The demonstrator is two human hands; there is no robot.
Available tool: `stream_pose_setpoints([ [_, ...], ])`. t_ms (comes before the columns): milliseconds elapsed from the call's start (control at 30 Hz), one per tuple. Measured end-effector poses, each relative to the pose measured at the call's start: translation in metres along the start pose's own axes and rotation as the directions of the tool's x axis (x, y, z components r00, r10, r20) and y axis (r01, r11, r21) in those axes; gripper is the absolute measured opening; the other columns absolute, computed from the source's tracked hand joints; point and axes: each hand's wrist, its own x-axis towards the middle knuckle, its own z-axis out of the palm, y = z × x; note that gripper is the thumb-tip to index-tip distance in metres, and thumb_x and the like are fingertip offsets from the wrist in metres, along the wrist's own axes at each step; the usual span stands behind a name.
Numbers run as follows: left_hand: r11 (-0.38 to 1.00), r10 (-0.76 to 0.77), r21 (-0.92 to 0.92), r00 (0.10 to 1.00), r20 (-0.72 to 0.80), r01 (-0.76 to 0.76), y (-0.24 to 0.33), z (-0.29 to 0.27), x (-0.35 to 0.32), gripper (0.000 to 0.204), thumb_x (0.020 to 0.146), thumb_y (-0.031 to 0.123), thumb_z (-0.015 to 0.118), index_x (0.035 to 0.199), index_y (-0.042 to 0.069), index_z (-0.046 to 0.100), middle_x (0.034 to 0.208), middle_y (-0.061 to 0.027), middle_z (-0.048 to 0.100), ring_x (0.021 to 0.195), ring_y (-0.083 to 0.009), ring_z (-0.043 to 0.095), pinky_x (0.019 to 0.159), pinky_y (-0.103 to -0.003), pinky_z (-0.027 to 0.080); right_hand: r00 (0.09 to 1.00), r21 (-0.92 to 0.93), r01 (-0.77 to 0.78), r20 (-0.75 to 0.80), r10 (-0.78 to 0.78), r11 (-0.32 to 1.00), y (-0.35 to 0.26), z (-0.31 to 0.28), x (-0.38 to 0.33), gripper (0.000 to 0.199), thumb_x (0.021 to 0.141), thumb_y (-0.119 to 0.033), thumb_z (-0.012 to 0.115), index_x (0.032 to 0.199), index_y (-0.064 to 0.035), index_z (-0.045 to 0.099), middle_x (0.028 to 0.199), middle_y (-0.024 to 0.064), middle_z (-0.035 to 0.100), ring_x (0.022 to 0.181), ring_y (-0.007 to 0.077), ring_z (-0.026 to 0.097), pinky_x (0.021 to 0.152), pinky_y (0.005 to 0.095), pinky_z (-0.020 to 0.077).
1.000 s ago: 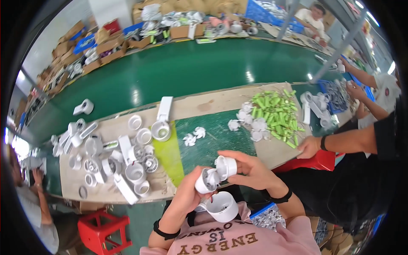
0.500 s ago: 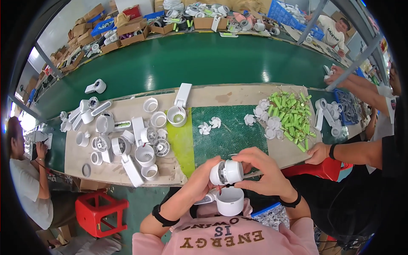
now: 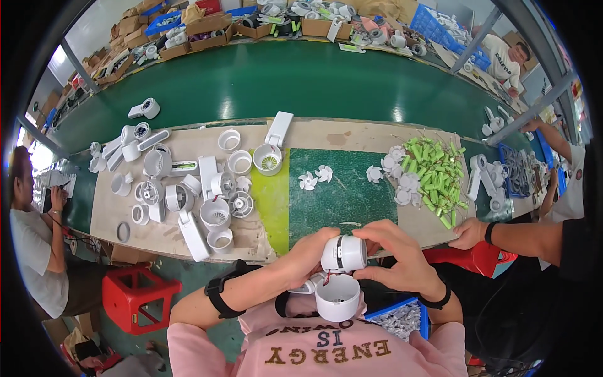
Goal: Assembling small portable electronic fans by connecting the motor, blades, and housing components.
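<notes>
A white round fan housing [image 3: 343,254] is held between my two hands above my lap. A dark slit runs round its side. My left hand [image 3: 306,256] wraps its left side, with the fingertips partly hidden behind it. My right hand [image 3: 394,252] grips it from the right, fingers over the top edge and thumb below. Just under it sits an open white cup [image 3: 337,298], its handle-like part reaching left beneath my left wrist. Thin red wire [image 3: 327,276] shows between the housing and the cup.
Fan housings and handles [image 3: 215,213] crowd the bench's left side. White fan blades [image 3: 308,181] lie on the green mat [image 3: 339,210]; green batteries [image 3: 436,179] are heaped right. A blue bin of small parts [image 3: 402,320] sits by my right forearm. A co-worker's hand [image 3: 468,234] rests at the bench edge.
The wide gap in the housing's side has narrowed to a slit, and the housing has turned more upright. My left elbow has swung outward, and the whole view has shifted slightly.
</notes>
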Motion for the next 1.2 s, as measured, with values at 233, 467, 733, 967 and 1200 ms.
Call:
stream_pose_setpoints([
  [233,0.999,0.001,-0.035,1.000,-0.002,-0.001,0.004,0.006,-0.002,0.035,0.090,0.034,0.041,0.103,0.004,0.055,0.090,-0.0092,0.063,0.077,-0.0189,0.064,0.067,-0.034,0.053,1.000,-0.028,0.011,-0.001,-0.011,1.000,-0.001,-0.001,0.001,0.056,0.068,-0.015,0.078,0.116,-0.0024,0.053,0.106,0.0109,0.053,0.083,0.0172,0.059,0.073,0.0288,0.0538],
  [467,1.000,-0.023,-0.007,1.000,0.004,0.023,0.002,0.001,-0.001,0.034,0.090,0.035,0.041,0.102,0.006,0.056,0.090,-0.0075,0.063,0.078,-0.0178,0.064,0.067,-0.034,0.053,1.000,0.007,0.003,0.003,-0.003,1.000,0.003,0.004,0.001,0.058,0.067,-0.015,0.078,0.118,-0.0029,0.052,0.109,0.0134,0.057,0.088,0.0199,0.061,0.073,0.0290,0.0541],
  [733,0.996,0.084,0.036,0.996,0.018,-0.085,-0.008,-0.009,0.008,0.033,0.087,0.033,0.042,0.100,0.006,0.057,0.087,-0.0071,0.062,0.073,-0.0170,0.062,0.062,-0.031,0.051,0.999,-0.025,0.040,-0.023,-0.040,0.999,0.005,0.012,0.002,0.058,0.067,-0.014,0.078,0.118,-0.0020,0.053,0.108,0.0140,0.058,0.086,0.0212,0.062,0.071,0.0294,0.0543],
  [967,0.963,0.241,0.165,0.958,-0.155,-0.215,-0.009,0.011,-0.010,0.041,0.086,0.033,0.035,0.090,0.000,0.058,0.076,-0.0102,0.059,0.062,-0.0171,0.056,0.053,-0.029,0.046,0.980,-0.200,0.176,-0.060,-0.191,0.964,0.005,0.020,-0.005,0.062,0.064,-0.021,0.079,0.117,-0.0001,0.053,0.104,0.0159,0.058,0.082,0.0261,0.062,0.068,0.0316,0.0532],
  [1200,0.954,0.280,0.085,0.955,0.095,-0.288,-0.003,-0.002,-0.014,0.035,0.089,0.035,0.040,0.100,0.007,0.058,0.086,-0.0073,0.061,0.072,-0.0163,0.060,0.059,-0.029,0.048,0.955,-0.212,0.227,-0.144,-0.260,0.951,-0.010,0.019,0.005,0.060,0.064,-0.021,0.080,0.116,-0.0035,0.056,0.099,0.0141,0.059,0.082,0.0255,0.061,0.068,0.0320,0.0511],
])
